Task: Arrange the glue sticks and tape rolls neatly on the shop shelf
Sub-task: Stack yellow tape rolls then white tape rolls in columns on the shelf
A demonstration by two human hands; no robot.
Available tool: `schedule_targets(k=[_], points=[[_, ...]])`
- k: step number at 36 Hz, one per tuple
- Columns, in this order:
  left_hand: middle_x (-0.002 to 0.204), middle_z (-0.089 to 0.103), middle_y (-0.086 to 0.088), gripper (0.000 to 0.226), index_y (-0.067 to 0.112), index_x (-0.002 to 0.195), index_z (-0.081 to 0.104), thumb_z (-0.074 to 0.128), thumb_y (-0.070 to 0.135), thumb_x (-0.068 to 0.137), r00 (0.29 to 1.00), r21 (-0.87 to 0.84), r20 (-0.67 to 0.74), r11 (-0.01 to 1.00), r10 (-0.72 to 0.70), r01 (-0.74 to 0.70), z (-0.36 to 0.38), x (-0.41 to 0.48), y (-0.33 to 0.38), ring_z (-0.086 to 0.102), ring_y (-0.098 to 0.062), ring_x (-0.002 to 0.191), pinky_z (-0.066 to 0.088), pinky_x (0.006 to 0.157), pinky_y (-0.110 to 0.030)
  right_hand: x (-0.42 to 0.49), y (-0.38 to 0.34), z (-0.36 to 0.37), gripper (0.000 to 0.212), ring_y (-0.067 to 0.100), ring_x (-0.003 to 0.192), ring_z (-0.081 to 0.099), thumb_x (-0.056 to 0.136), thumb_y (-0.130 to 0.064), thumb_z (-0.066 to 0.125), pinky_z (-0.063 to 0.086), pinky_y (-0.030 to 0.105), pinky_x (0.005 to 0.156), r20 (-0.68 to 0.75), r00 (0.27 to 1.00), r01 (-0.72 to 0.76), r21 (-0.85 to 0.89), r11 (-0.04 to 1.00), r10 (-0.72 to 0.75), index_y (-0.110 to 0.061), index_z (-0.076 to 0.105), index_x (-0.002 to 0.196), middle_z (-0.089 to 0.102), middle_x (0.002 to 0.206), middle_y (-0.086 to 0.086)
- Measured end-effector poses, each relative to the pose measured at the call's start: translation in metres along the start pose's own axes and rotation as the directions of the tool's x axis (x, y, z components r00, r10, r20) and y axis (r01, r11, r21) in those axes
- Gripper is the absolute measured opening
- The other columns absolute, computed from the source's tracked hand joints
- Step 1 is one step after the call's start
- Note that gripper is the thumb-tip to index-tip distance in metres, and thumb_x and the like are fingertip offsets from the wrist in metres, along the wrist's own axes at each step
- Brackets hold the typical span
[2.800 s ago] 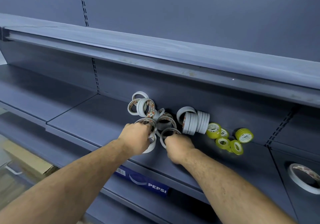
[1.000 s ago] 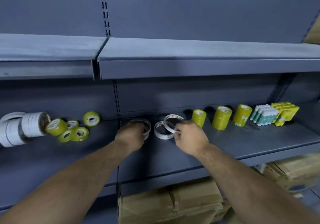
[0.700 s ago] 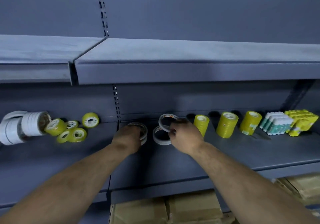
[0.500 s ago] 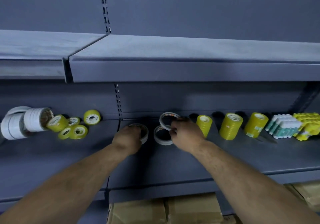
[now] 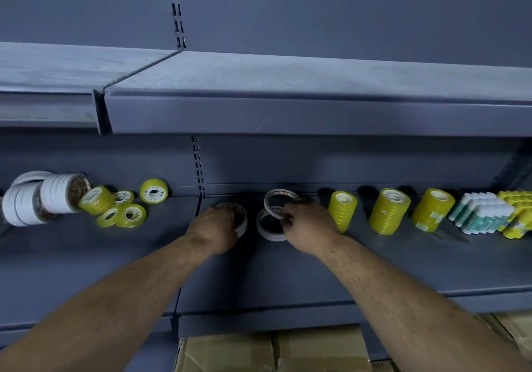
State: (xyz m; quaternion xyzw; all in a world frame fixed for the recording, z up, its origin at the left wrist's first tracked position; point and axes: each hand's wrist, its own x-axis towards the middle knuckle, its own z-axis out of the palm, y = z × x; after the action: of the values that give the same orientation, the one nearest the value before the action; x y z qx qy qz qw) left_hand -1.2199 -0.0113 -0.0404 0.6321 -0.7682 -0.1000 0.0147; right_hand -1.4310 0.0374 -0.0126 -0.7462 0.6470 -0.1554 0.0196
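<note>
On the grey metal shop shelf (image 5: 403, 265), a heap of wide white tape rolls (image 5: 37, 199) lies on its side at the far left. Small loose yellow tape rolls (image 5: 123, 207) are scattered just beside it. Past the shelf joint, the left hand (image 5: 214, 229) has its fingers curled over a low stack of thin white tape rings (image 5: 241, 219) on the shelf; the knuckles hide how many rings there are. Just to the right lies a flat white tape ring (image 5: 263, 232). The right hand (image 5: 309, 223) pinches a tilted white tape ring (image 5: 280, 193) that leans over the flat one. Next come three upright yellow tape stacks (image 5: 390, 214) in a row. Packs of white-and-green glue sticks (image 5: 483, 213) and yellow glue sticks (image 5: 518, 216) follow near the right edge. Brown cardboard boxes (image 5: 273, 351) sit below the shelf.
</note>
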Motion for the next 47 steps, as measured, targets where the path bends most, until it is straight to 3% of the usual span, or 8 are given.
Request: schedule_targets(k=[6, 11, 16, 21, 27, 30, 33, 47], points=[[0.115, 0.065, -0.004, 0.027, 0.017, 0.11, 0.064, 0.058, 0.024, 0.084, 0.999, 0.014, 0.03, 1.0, 0.017, -0.017, 0.001, 0.001, -0.003, 0.063, -0.021, 0.101, 0.047, 0.069, -0.027, 0.003, -0.002, 0.001, 0.02, 0.026, 0.108, 0.058, 0.096, -0.029, 0.051, 0.046, 0.03, 0.082, 0.019, 1.0, 0.008, -0.01, 1.0, -0.008, -0.018, 0.067, 0.101, 0.065, 0.117, 0.004], [0.128, 0.061, -0.006, 0.034, 0.015, 0.124, 0.062, 0.059, 0.02, 0.09, 0.997, 0.061, 0.08, 0.998, -0.005, 0.0, 0.002, 0.005, -0.001, 0.06, -0.024, 0.113, 0.054, 0.084, -0.031, 0.006, -0.003, 0.005, 0.019, 0.026, 0.108, 0.058, 0.097, -0.029, 0.051, 0.043, 0.028, 0.078, 0.043, 0.999, 0.012, -0.019, 1.0, -0.011, -0.02, 0.067, 0.098, 0.065, 0.116, 0.003], [0.132, 0.059, -0.007, 0.038, 0.015, 0.127, 0.061, 0.059, 0.022, 0.09, 0.998, 0.057, 0.068, 0.998, 0.0, -0.004, 0.002, 0.005, -0.003, 0.058, -0.025, 0.116, 0.053, 0.089, -0.031, 0.01, -0.003, 0.01, 0.027, 0.025, 0.117, 0.057, 0.097, -0.032, 0.05, 0.049, 0.03, 0.089, 0.1, 0.995, 0.006, -0.031, 0.999, -0.003, -0.025, 0.068, 0.116, 0.064, 0.127, 0.001], [0.131, 0.059, -0.007, 0.04, 0.015, 0.129, 0.059, 0.06, 0.022, 0.09, 0.996, 0.027, 0.088, 1.0, -0.013, 0.011, -0.001, 0.003, -0.001, 0.06, -0.024, 0.114, 0.05, 0.085, -0.029, 0.014, -0.008, 0.013, 0.022, 0.028, 0.105, 0.062, 0.096, -0.027, 0.051, 0.051, 0.031, 0.08, 0.158, 0.987, -0.008, -0.08, 0.997, 0.02, -0.02, 0.07, 0.104, 0.068, 0.115, 0.005], [0.118, 0.067, 0.002, 0.045, 0.029, 0.119, 0.064, 0.053, 0.053, 0.082, 0.998, -0.029, -0.059, 0.999, 0.03, -0.032, -0.012, -0.005, -0.001, 0.063, -0.021, 0.105, 0.052, 0.083, -0.029, 0.019, -0.011, 0.018, 0.024, 0.028, 0.107, 0.062, 0.096, -0.03, 0.052, 0.051, 0.031, 0.082, 0.203, 0.979, -0.012, -0.123, 0.992, 0.037, -0.02, 0.07, 0.107, 0.067, 0.117, 0.006], [0.129, 0.062, 0.002, 0.045, 0.029, 0.123, 0.06, 0.045, 0.05, 0.087, 0.978, 0.007, -0.192, 0.997, 0.079, -0.079, -0.021, -0.009, 0.0, 0.055, -0.024, 0.119, 0.042, 0.099, -0.032, 0.021, -0.013, 0.02, 0.025, 0.028, 0.11, 0.061, 0.096, -0.032, 0.053, 0.05, 0.03, 0.083, 0.21, 0.977, -0.006, -0.151, 0.988, 0.038, -0.021, 0.07, 0.11, 0.067, 0.119, 0.005], [0.147, 0.049, 0.001, 0.055, 0.027, 0.141, 0.047, 0.044, 0.047, 0.09, 0.971, 0.054, -0.212, 0.993, 0.114, -0.105, -0.027, -0.013, 0.001, 0.041, -0.022, 0.137, 0.021, 0.117, -0.036, 0.022, -0.014, 0.023, 0.026, 0.026, 0.11, 0.061, 0.096, -0.031, 0.053, 0.048, 0.029, 0.079, 0.221, 0.975, 0.006, -0.18, 0.984, 0.035, -0.021, 0.07, 0.112, 0.066, 0.12, 0.004], [0.146, 0.051, 0.0, 0.06, 0.026, 0.143, 0.045, 0.045, 0.052, 0.089, 0.987, 0.054, -0.132, 0.995, 0.092, -0.086, -0.031, -0.023, -0.001, 0.041, -0.021, 0.137, 0.017, 0.119, -0.036, 0.026, -0.023, 0.029, 0.04, 0.028, 0.125, 0.055, 0.093, -0.033, 0.059, 0.05, 0.034, 0.094, 0.308, 0.946, -0.023, -0.242, 0.97, 0.099, -0.02, 0.061, 0.131, 0.058, 0.139, 0.004]])
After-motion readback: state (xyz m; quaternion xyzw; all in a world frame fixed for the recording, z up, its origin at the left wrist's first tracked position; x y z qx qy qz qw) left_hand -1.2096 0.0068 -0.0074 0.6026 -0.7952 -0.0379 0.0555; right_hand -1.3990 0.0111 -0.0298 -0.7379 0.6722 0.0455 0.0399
